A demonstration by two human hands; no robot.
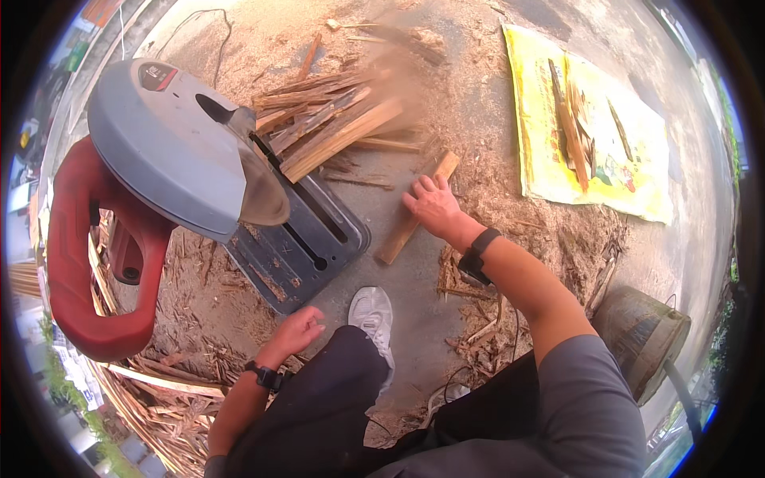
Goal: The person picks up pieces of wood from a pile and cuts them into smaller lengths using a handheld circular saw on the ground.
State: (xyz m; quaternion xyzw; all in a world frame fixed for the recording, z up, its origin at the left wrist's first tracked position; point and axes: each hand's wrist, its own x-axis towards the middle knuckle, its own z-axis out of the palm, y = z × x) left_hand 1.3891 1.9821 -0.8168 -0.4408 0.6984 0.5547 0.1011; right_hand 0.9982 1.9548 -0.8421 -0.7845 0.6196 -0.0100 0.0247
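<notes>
My right hand (433, 203) grips a squared length of wood (395, 242) at its middle, the wood lying slanted on the concrete. My left hand (297, 330) is beside my knee, just off the near corner of a saw's dark metal base (293, 245). Its fingers are loosely curled with nothing visible in them. The cut-off saw has a grey blade guard (161, 143) and a red loop handle (107, 337). The guard hides most of the blade. A split board (340, 140) lies with its near end at the far side of the base.
Behind the saw lies a heap of split wood (317, 89) amid sawdust. A yellow and white printed sack (642, 128) bears wood slivers at right. A dirty bucket (642, 334) is at lower right. Wood strips (161, 418) pile up at lower left. My shoe (370, 313) is near the base.
</notes>
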